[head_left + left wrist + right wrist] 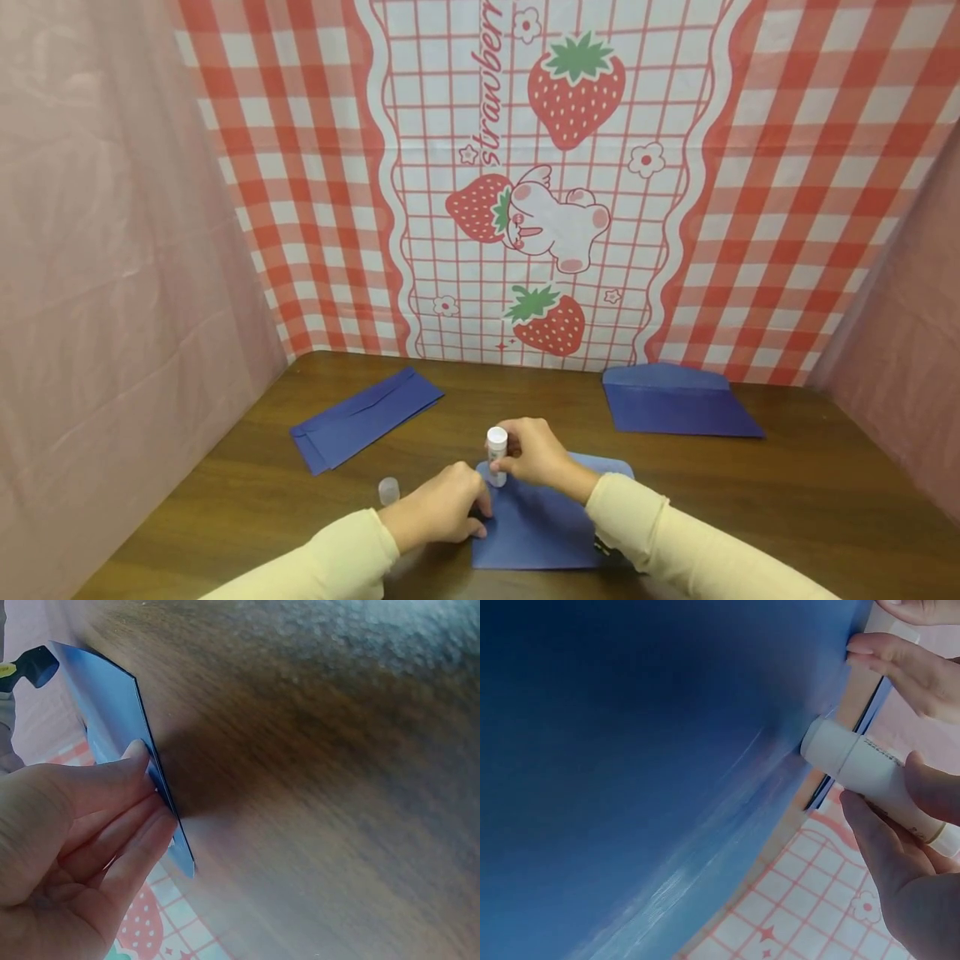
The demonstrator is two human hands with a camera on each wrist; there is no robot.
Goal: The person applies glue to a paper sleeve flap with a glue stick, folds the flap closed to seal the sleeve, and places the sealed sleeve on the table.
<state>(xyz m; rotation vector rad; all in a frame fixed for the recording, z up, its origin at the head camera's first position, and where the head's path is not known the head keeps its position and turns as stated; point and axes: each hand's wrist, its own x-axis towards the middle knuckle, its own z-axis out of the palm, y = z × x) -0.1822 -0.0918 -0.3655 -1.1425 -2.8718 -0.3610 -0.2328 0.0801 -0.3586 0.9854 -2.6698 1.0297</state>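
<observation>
A blue envelope (536,533) lies on the table with its flap spread toward the far side. My right hand (536,454) grips a white glue stick (497,458) upright, thumb and fingers around its barrel. In the right wrist view the glue stick (866,769) touches the flap near the envelope's edge, and a shiny streak of glue (675,885) runs along the flap. My left hand (446,504) rests at the envelope's left edge. Its thumb and fingertips (135,750) press on the envelope (112,697) there. A translucent cap (388,492) stands left of this hand.
On the brown wooden table (360,550), more blue envelopes (367,421) lie at the back left, overlapping. Another blue envelope (678,408) with its flap raised lies at the back right. A strawberry-print checked cloth (540,183) hangs behind the table, with pink cloth at both sides.
</observation>
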